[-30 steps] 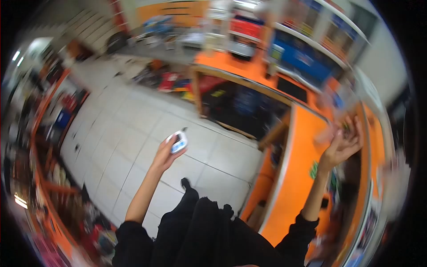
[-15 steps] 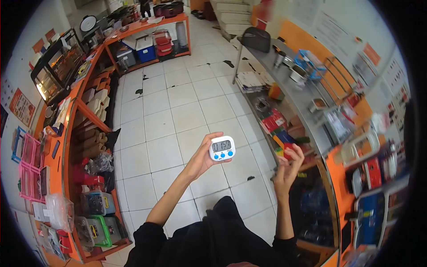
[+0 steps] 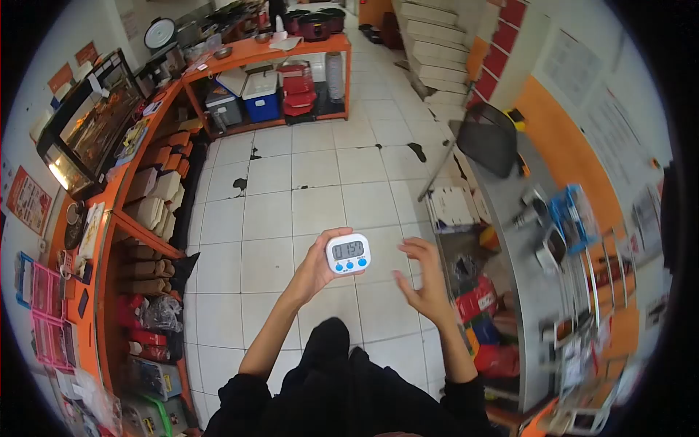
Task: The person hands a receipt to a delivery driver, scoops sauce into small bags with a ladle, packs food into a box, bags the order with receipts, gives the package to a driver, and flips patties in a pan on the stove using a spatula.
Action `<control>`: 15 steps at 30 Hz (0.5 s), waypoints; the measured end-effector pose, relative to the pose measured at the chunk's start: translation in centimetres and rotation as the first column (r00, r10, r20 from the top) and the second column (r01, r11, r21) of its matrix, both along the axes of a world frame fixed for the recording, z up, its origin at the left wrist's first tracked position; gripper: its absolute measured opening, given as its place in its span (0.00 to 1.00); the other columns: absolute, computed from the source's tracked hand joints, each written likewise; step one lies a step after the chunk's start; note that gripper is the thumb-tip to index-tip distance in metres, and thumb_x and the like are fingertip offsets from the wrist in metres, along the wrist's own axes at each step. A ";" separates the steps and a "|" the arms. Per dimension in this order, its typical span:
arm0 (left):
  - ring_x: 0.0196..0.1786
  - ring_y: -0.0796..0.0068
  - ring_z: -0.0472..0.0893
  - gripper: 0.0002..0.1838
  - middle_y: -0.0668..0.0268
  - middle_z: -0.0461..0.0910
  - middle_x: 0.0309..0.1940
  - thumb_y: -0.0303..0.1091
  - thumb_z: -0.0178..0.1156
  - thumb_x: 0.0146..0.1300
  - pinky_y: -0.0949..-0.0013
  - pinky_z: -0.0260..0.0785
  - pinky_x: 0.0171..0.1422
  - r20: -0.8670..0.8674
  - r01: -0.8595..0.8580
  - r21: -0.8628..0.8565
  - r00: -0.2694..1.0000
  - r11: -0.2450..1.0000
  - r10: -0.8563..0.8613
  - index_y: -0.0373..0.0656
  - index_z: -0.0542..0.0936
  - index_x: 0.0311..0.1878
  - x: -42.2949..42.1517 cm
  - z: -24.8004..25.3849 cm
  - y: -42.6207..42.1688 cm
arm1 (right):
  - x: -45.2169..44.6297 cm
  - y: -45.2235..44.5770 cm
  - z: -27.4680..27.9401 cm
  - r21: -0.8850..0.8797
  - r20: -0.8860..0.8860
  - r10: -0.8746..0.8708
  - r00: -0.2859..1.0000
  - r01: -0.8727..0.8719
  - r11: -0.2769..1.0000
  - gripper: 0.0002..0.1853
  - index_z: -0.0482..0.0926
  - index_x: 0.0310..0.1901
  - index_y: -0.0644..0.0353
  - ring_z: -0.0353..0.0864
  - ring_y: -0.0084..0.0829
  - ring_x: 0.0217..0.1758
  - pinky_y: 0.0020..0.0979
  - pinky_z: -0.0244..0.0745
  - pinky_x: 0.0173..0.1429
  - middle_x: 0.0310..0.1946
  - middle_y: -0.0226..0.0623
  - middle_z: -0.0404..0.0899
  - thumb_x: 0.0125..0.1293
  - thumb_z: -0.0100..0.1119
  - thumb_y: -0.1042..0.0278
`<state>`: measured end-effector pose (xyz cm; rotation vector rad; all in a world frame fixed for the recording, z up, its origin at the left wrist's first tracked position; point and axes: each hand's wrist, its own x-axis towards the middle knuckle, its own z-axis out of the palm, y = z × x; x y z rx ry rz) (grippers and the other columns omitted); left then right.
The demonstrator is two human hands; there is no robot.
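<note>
A white digital timer with a grey screen and blue buttons faces me near the middle of the view. Its dark digits seem to read 01 57. Wrapped round the timer's left side is my left hand, fingers behind it and closed on it. To the right of the timer, apart from it, my right hand is raised with thumb and fingers spread and nothing in them. Both hands are above the white tiled floor.
On the left runs an orange counter with a lit food display case and shelves of cartons below. A metal table with a black mesh-backed chair by it stands on the right. Blue cooler and stairs are farther off.
My right hand has moved left, closer to the timer, and its fingers have spread. The left hand still holds the timer, now slightly lower and further left. The view has shifted forward.
</note>
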<state>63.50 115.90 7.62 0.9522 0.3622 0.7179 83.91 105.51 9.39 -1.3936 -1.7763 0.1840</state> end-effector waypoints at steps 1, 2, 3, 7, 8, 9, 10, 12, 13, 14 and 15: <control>0.58 0.61 0.69 0.29 0.57 0.64 0.55 0.56 0.33 0.67 0.50 0.66 0.58 0.012 -0.021 -0.006 1.000 1.000 0.021 0.42 0.59 0.60 1.0 -0.3 3.1 | 0.1 4.6 0.2 -0.010 0.008 0.044 0.999 -0.044 0.999 0.30 0.65 0.55 0.60 0.66 0.36 0.55 0.33 0.70 0.51 0.56 0.42 0.61 0.47 0.64 0.77; 0.58 0.62 0.69 0.28 0.57 0.64 0.55 0.55 0.34 0.67 0.52 0.66 0.58 0.017 -0.044 -0.013 0.999 0.999 0.044 0.42 0.59 0.61 2.2 -0.7 6.5 | 0.4 9.4 0.2 -0.020 0.010 0.090 0.996 -0.090 0.996 0.34 0.63 0.56 0.59 0.65 0.37 0.56 0.34 0.70 0.52 0.57 0.42 0.60 0.45 0.67 0.75; 0.58 0.63 0.68 0.28 0.58 0.64 0.55 0.54 0.34 0.68 0.53 0.66 0.58 0.021 -0.063 -0.016 0.998 0.998 0.063 0.43 0.59 0.61 3.2 -0.9 9.8 | 1.0 13.9 0.2 -0.027 0.009 0.132 0.991 -0.131 0.991 0.38 0.62 0.58 0.58 0.65 0.38 0.57 0.35 0.70 0.52 0.58 0.42 0.60 0.43 0.69 0.74; 0.60 0.64 0.67 0.34 0.58 0.64 0.57 0.60 0.33 0.65 0.58 0.62 0.62 -0.001 0.009 -0.028 1.000 1.000 -0.009 0.44 0.56 0.63 8.4 -2.1 24.1 | 5.1 29.9 -1.4 -0.178 -0.374 0.210 0.903 -0.292 0.940 0.46 0.59 0.61 0.55 0.63 0.42 0.60 0.39 0.69 0.57 0.60 0.41 0.57 0.38 0.73 0.70; 0.61 0.65 0.66 0.35 0.59 0.64 0.57 0.61 0.35 0.64 0.58 0.60 0.63 -0.082 -0.001 -0.008 0.997 1.000 0.000 0.44 0.55 0.64 10.1 -1.5 27.4 | 6.5 33.1 -1.2 -0.203 -0.384 0.224 0.896 -0.319 0.926 0.46 0.58 0.62 0.54 0.63 0.42 0.60 0.40 0.69 0.58 0.60 0.41 0.57 0.38 0.74 0.70; 0.61 0.65 0.66 0.35 0.60 0.64 0.57 0.62 0.35 0.64 0.58 0.60 0.63 -0.095 0.032 0.018 0.995 0.999 -0.030 0.45 0.55 0.64 12.1 -2.0 30.7 | 8.0 36.0 -1.0 -0.247 -0.396 0.241 0.886 -0.356 0.901 0.47 0.58 0.62 0.54 0.62 0.43 0.60 0.41 0.68 0.59 0.60 0.41 0.57 0.38 0.74 0.69; 0.61 0.65 0.66 0.35 0.60 0.64 0.57 0.62 0.36 0.63 0.58 0.60 0.63 -0.122 0.062 0.033 0.991 0.998 -0.057 0.45 0.55 0.65 14.1 -3.2 33.9 | 9.4 38.8 -0.9 -0.214 -0.269 0.257 0.928 -0.318 0.924 0.44 0.60 0.61 0.54 0.63 0.42 0.60 0.39 0.69 0.57 0.59 0.42 0.59 0.38 0.73 0.71; 0.63 0.64 0.63 0.36 0.60 0.60 0.60 0.61 0.37 0.64 0.60 0.59 0.64 -0.221 0.208 0.071 0.957 0.976 -0.188 0.46 0.48 0.67 17.8 -5.0 39.6 | 12.7 43.2 -1.3 -0.207 -0.165 0.215 0.962 -0.248 0.946 0.41 0.63 0.59 0.55 0.66 0.42 0.58 0.37 0.70 0.55 0.57 0.43 0.62 0.39 0.71 0.72; 0.63 0.64 0.61 0.37 0.57 0.56 0.61 0.59 0.39 0.65 0.61 0.61 0.61 -0.232 0.194 0.042 0.956 0.980 -0.179 0.46 0.42 0.68 20.3 -5.0 42.3 | 14.7 46.2 -1.7 -0.173 -0.101 0.193 0.976 -0.208 0.963 0.40 0.64 0.58 0.56 0.67 0.42 0.57 0.36 0.70 0.54 0.55 0.44 0.63 0.39 0.71 0.73; 0.64 0.63 0.59 0.39 0.54 0.52 0.63 0.56 0.40 0.65 0.62 0.63 0.59 -0.240 0.180 0.013 0.956 0.984 -0.172 0.47 0.36 0.68 22.9 -5.2 44.7 | 16.8 48.1 -1.7 -0.208 -0.136 0.138 0.981 -0.165 0.964 0.37 0.66 0.55 0.58 0.69 0.43 0.54 0.35 0.71 0.51 0.52 0.44 0.66 0.39 0.70 0.74; 0.65 0.62 0.57 0.40 0.54 0.52 0.63 0.57 0.40 0.65 0.61 0.61 0.61 -0.317 0.262 0.181 0.928 0.948 -0.196 0.47 0.34 0.68 25.4 -5.9 47.5 | 19.2 50.0 -1.6 -0.246 -0.164 0.083 0.983 -0.122 0.961 0.34 0.68 0.53 0.59 0.71 0.43 0.51 0.34 0.71 0.49 0.48 0.44 0.69 0.39 0.70 0.75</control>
